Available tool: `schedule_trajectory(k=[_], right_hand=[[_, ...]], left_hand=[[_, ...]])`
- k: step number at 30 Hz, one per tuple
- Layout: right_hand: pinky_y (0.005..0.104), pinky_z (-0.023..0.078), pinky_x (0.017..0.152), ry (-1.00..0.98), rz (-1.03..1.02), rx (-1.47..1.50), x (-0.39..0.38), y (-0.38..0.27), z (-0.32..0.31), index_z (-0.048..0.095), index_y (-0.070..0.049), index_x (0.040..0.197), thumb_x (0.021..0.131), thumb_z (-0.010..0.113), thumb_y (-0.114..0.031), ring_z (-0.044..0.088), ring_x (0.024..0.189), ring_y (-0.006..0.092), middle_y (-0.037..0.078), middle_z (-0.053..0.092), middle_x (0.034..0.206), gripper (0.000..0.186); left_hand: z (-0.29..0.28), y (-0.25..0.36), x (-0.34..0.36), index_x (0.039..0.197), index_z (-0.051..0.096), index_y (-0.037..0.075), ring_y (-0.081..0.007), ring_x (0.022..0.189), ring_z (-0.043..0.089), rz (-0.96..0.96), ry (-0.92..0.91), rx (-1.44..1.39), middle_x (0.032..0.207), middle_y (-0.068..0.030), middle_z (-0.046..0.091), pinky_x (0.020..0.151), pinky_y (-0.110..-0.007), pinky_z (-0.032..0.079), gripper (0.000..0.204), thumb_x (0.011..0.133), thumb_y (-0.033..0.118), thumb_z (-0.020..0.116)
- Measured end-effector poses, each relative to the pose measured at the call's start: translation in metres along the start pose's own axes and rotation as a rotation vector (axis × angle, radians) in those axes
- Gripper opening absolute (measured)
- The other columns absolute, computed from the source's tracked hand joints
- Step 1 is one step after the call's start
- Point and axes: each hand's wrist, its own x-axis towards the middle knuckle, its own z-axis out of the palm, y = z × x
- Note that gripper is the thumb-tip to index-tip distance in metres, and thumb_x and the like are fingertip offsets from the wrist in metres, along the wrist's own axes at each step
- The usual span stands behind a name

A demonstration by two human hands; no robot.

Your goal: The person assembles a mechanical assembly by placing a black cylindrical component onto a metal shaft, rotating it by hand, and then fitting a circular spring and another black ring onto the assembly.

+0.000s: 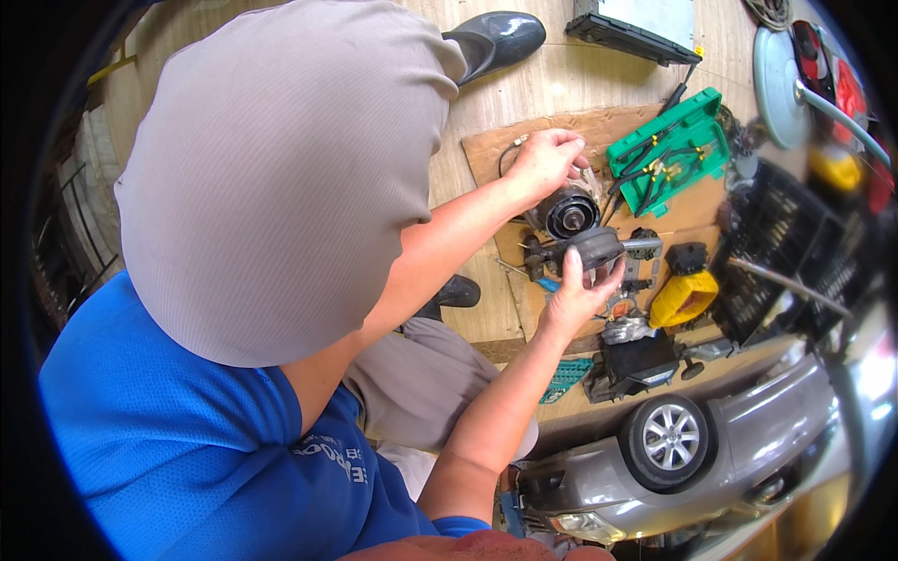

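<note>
My right hand [582,297] grips a thick black round part [595,249], thumb on one side and fingers curled round the other. Just beyond it lies an electric motor [572,217] with a dark round end and a metal shaft stub in its centre. My left hand [544,170] is over the motor's far side, its thumb and fingers drawn together. Whatever those fingertips hold, if anything, is hidden. Beneath the motor is a flattened cardboard sheet [486,150].
An open green tool case [703,105] with several pliers lies beyond the motor. Near my right hand are a yellow-and-black part [685,297], a black box-shaped part [638,363] and a black crate [781,229]. A grey car [599,477] stands at the right.
</note>
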Motion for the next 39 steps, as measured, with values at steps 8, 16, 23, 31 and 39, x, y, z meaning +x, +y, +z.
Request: schedule_trajectory(k=[8,16,23,31,39], right_hand=[[0.0471,0.037,0.109,0.134,-0.119,-0.704,0.007,-0.011,0.031,0.026,0.004,0.146,0.063,0.09,-0.034,0.04,0.13,0.0425,0.03,0.036,0.14,0.111],[0.049,0.036,0.108,0.157,-0.081,-0.779,0.003,-0.019,0.05,0.027,0.004,0.145,0.064,0.089,-0.036,0.037,0.13,0.0435,0.03,0.034,0.139,0.109],[0.0501,0.037,0.107,0.155,-0.067,-0.811,0.002,-0.025,0.056,0.028,0.006,0.143,0.065,0.088,-0.04,0.036,0.13,0.0439,0.032,0.037,0.137,0.109],[0.05,0.037,0.108,0.121,0.035,-0.786,0.007,-0.031,0.058,0.023,0.01,0.144,0.063,0.089,-0.047,0.033,0.132,0.0467,0.035,0.034,0.138,0.119],[0.0523,0.03,0.112,-0.078,-0.275,-0.968,0.01,-0.025,0.039,0.02,0.002,0.149,0.057,0.094,-0.036,0.03,0.135,0.048,0.034,0.021,0.148,0.124]], left_hand=[[0.002,-0.001,-0.002,0.115,0.066,0.003,-0.0121,0.077,0.065,0.075,-0.096,0.348,0.091,-0.0071,0.073,0.067,-0.028,0.053,0.036,0.095,0.031,0.058],[-0.003,0.016,-0.008,0.112,0.07,0.007,-0.0122,0.071,0.064,0.022,-0.154,0.5,0.086,-0.0047,0.074,0.07,-0.029,0.052,0.035,0.093,0.032,0.057],[-0.005,0.015,-0.005,0.113,0.07,0.006,-0.019,0.086,0.07,0.076,-0.209,0.58,0.091,-0.0091,0.074,0.082,-0.033,0.053,0.037,0.093,0.035,0.057],[-0.003,0.028,-0.015,0.114,0.069,0.002,-0.0299,0.105,0.066,0.254,-0.299,0.811,0.109,-0.0184,0.07,0.093,-0.038,0.05,0.052,0.084,0.044,0.068],[-0.009,0.029,-0.006,0.108,0.072,0.004,-0.0321,0.101,0.067,0.14,-0.312,0.776,0.104,-0.0172,0.071,0.092,-0.04,0.05,0.05,0.09,0.048,0.059]])
